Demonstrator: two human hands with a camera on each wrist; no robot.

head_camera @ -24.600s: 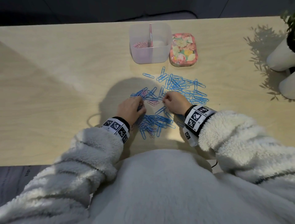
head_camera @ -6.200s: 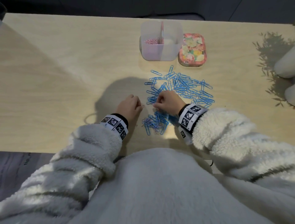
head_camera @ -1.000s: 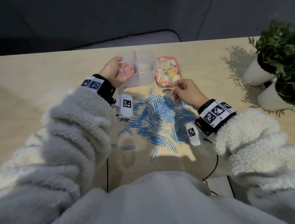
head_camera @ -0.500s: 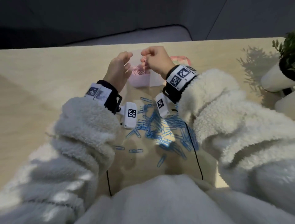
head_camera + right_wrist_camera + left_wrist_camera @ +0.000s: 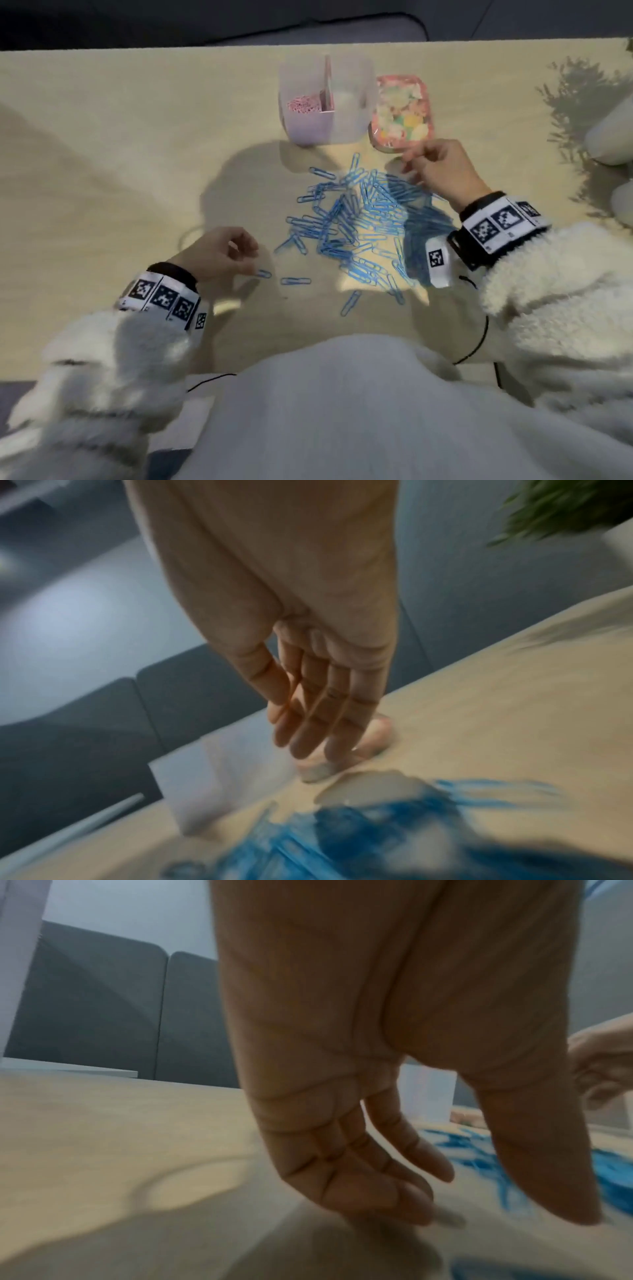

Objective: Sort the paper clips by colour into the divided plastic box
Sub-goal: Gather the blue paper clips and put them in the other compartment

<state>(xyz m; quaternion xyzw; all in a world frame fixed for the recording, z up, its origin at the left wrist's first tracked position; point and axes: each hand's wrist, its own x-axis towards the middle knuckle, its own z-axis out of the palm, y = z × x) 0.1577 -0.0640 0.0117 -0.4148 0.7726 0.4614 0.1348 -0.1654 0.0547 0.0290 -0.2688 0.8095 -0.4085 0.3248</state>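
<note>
The clear divided box [image 5: 349, 116] stands at the far middle of the table; pink clips [image 5: 303, 102] lie in its left compartment, and its right compartment looks bare. A loose pile of blue clips [image 5: 359, 222] covers the table in front of it. My left hand [image 5: 251, 260] hovers low at the pile's near left with relaxed fingers [image 5: 411, 1191] holding nothing, right beside a lone blue clip [image 5: 263, 274]; contact is unclear. My right hand [image 5: 416, 162] hangs over the pile's far right edge, with straight, empty fingers [image 5: 308, 729].
A floral tin [image 5: 402, 109] sits against the box's right side, just beyond my right hand. White plant pots [image 5: 613, 137] stand at the right table edge. Stray blue clips [image 5: 296, 281] lie near me. A dark sofa is behind the table.
Half a second ago both hands were over the box's left compartment with pink clips. Both have drawn back empty, the left to the pile's near left, the right to its far right.
</note>
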